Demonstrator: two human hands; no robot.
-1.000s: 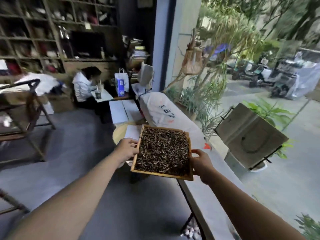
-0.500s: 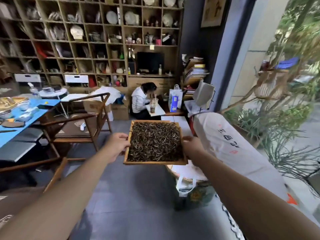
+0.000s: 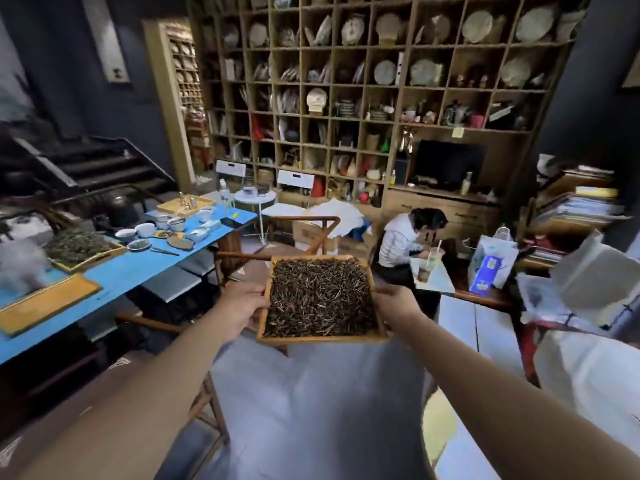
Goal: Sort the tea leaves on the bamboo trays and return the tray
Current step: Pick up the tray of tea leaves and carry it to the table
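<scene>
A square bamboo tray (image 3: 320, 339) is held out in front of me at chest height, above the grey floor. Dark, thin tea leaves (image 3: 320, 297) cover it in an even layer. My left hand (image 3: 242, 304) grips the tray's left edge and my right hand (image 3: 394, 304) grips its right edge. At the left, on the blue table (image 3: 121, 271), lie a second bamboo tray (image 3: 90, 260) of greenish tea leaves and a bare bamboo tray (image 3: 45, 306).
Wooden armchairs (image 3: 277, 230) stand between me and the blue table, which carries bowls and cups. A person sits at a small table (image 3: 433, 275) ahead on the right. Tall shelves (image 3: 381, 98) line the back wall. White sacks and stacked papers crowd the right side.
The view has swung left, from the window and street to the room's interior and the blue table. Both hands have kept hold of the tray, which stays level in front of me.
</scene>
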